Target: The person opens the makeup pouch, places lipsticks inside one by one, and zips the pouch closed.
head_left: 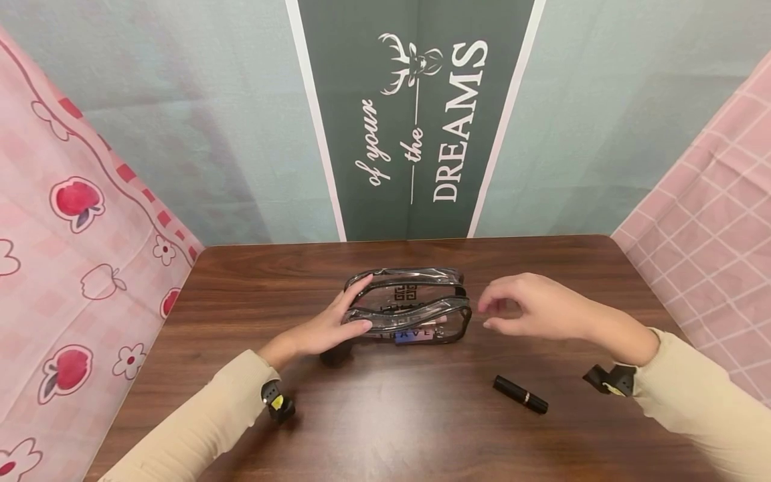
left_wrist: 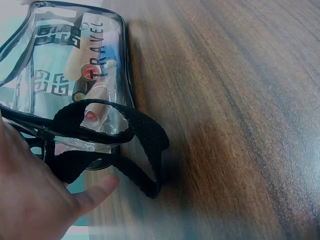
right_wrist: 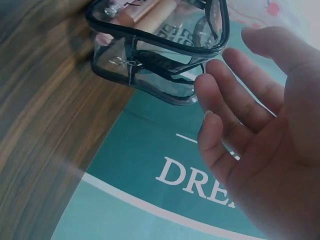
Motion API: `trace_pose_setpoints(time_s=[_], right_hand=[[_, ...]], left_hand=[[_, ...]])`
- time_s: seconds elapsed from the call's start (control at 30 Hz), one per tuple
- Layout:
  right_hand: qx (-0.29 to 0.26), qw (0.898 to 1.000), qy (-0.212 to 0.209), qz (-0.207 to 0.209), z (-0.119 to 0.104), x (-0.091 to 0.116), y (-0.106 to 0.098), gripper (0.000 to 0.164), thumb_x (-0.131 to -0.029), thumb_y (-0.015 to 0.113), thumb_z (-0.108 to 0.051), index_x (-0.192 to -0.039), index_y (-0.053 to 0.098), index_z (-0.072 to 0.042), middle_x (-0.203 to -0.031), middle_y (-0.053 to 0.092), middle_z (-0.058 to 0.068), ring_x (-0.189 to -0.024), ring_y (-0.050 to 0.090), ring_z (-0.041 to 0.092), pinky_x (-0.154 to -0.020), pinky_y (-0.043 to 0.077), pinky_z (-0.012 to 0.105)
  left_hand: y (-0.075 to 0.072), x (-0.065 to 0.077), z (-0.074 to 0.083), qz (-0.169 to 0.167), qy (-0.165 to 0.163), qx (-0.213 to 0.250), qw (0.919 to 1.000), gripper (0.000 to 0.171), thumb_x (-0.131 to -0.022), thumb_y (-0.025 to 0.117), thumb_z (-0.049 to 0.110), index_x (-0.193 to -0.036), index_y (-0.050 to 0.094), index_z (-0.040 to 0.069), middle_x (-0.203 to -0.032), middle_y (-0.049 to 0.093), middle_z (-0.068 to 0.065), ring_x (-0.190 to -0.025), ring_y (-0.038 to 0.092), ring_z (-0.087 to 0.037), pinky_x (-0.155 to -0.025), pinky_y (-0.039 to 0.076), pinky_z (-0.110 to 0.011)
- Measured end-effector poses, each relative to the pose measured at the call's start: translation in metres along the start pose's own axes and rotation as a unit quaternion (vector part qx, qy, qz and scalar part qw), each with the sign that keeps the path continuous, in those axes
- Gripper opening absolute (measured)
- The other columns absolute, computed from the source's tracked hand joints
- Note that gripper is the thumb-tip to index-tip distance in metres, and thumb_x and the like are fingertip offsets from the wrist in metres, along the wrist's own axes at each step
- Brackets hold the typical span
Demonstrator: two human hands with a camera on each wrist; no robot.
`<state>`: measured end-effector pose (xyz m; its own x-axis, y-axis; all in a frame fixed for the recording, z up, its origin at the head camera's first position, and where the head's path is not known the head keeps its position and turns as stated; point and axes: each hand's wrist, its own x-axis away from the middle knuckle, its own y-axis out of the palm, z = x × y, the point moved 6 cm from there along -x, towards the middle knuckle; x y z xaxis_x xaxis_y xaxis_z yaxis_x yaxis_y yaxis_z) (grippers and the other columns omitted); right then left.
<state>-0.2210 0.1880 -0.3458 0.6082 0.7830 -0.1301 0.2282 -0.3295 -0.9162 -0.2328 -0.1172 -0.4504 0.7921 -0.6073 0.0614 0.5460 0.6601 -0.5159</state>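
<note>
A clear zip pouch (head_left: 442, 328) with black trim stands on the table, its top gaping. Its side reads "TRAVEL" in the left wrist view, and several cosmetic tubes (left_wrist: 100, 95) show through the plastic. My left hand (head_left: 322, 328) rests on the pouch's left end, thumb at the near rim and forefinger at the far rim; its other fingers are hidden. Beside that hand hangs the pouch's black strap (left_wrist: 150, 135). Just off the pouch's right end, my right hand (head_left: 536, 306) hovers with loosely bent fingers and holds nothing. A zipper pull (right_wrist: 125, 61) shows on that end.
A slim black tube (head_left: 520, 393) with a silver ring lies on the brown wooden table (head_left: 409, 415), in front and to the right of the pouch. Behind the table hangs a green cloth (head_left: 385, 207) with lettering. Pink patterned cloths (head_left: 90, 281) flank both sides.
</note>
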Motion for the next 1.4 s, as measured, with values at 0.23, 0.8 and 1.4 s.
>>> trace_pose_setpoints(time_s=[0.23, 0.8, 1.4], right_hand=[[-0.002, 1.0, 0.009, -0.023, 0.002, 0.016, 0.007, 0.02, -0.085, 0.081, -0.02, -0.094, 0.067, -0.031, -0.088, 0.063, -0.02, -0.077, 0.057, -0.001, -0.068, 0.05, 0.022], [-0.085, 0.975, 0.09, -0.183, 0.01, 0.05, 0.042, 0.037, -0.076, 0.086, -0.044, -0.08, 0.055, -0.026, -0.065, 0.048, -0.021, -0.057, 0.043, -0.004, -0.056, 0.04, 0.021], [-0.029, 0.956, 0.179, -0.23, 0.025, 0.078, 0.086, 0.047, -0.062, 0.095, -0.046, -0.073, 0.054, -0.024, -0.064, 0.046, -0.016, -0.058, 0.038, 0.003, -0.053, 0.034, 0.025]], left_hand=[[0.0, 0.0, 0.0, -0.001, -0.001, -0.001, 1.0, 0.083, -0.101, 0.059, 0.049, -0.164, 0.006, 0.036, -0.169, 0.0, -0.01, -0.153, 0.008, -0.038, -0.113, 0.023, -0.067], [0.001, -0.001, 0.001, -0.006, 0.002, 0.004, 1.0, 0.082, -0.101, 0.058, 0.049, -0.164, 0.005, 0.038, -0.17, -0.001, -0.007, -0.153, 0.005, -0.037, -0.113, 0.022, -0.068], [0.001, 0.001, 0.001, -0.003, 0.0, 0.0, 1.0, 0.083, -0.101, 0.058, 0.051, -0.164, 0.006, 0.037, -0.169, -0.002, -0.011, -0.153, 0.005, -0.039, -0.112, 0.021, -0.07]])
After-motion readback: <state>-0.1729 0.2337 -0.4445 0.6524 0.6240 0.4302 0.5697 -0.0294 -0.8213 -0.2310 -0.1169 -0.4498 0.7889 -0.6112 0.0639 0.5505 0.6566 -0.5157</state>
